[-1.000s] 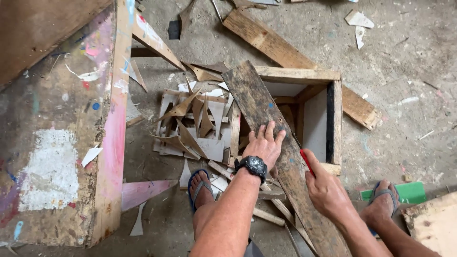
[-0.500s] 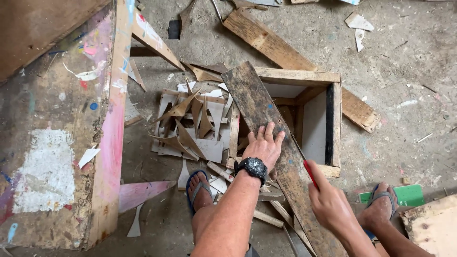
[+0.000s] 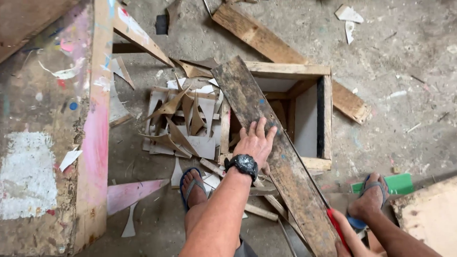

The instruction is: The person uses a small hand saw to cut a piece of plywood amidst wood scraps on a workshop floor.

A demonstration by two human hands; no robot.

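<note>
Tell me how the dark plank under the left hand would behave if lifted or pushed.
The plank looks thick and solid, so probably stiff and fairly heavy. Its rough, weathered face should grip rather than slip under the left hand. It lies propped aslant on the wooden box, so a sideways push might slide or tip it off.

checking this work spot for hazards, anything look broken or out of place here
Yes. Jagged broken panel shards lie heaped on the floor beside the open wooden frame, close to a foot in an open sandal. The left hand presses a dark weathered plank lying askew across the frame.
</note>
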